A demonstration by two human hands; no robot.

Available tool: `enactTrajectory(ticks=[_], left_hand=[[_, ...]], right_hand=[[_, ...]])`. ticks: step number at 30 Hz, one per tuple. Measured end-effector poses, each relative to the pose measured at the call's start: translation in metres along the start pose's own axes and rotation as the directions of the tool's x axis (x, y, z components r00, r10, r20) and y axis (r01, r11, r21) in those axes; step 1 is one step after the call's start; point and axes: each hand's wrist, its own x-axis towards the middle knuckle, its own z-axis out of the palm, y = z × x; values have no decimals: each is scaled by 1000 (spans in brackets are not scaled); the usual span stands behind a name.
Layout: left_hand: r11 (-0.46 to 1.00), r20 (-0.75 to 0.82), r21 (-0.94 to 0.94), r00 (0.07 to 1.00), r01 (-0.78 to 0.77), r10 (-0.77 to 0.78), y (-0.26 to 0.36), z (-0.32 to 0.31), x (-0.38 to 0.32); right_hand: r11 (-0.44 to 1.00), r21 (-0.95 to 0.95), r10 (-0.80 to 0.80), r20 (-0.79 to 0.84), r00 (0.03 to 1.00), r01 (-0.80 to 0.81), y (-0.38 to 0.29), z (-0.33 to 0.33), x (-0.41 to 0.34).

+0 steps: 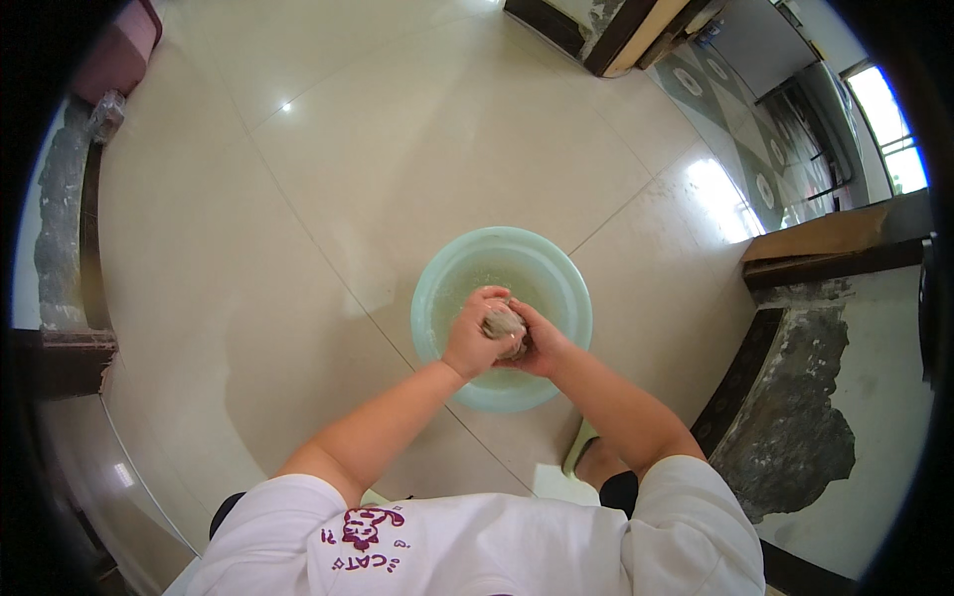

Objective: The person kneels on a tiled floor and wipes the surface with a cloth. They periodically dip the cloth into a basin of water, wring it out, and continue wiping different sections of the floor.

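A pale green plastic basin with cloudy water in it stands on the floor before me. Over its middle, my left hand and my right hand are cupped around a wet, greyish-beige wad, which looks like a bunched cloth, though the picture does not settle it. The left palm presses from the left and top, while the right hand wraps the lower right side. Fingers cover much of the wad's edges.
Glossy beige floor tiles surround the basin. A green slipper on a foot is close to its lower right. Walls with peeling plaster flank both sides. At the upper left is a pink container beside a clear plastic bag.
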Motion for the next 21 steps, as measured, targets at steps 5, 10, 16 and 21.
enactTrajectory(ticks=[5,10,16,21], left_hand=[[653,-121,-643,788,401,-604,27,13,12],[395,-7,-771,615,499,-789,16,11,23],[403,654,-379,550,833,-520,27,-19,43],[380,596,-6,309,925,-741,42,-21,57]], right_hand=[[831,-193,-557,-296,776,522,12,6,15],[101,-754,-963,91,255,649,11,36,1],[-452,-698,-802,591,89,556,18,56,-31],[-750,-425,-541,835,-101,506,29,50,-31]])
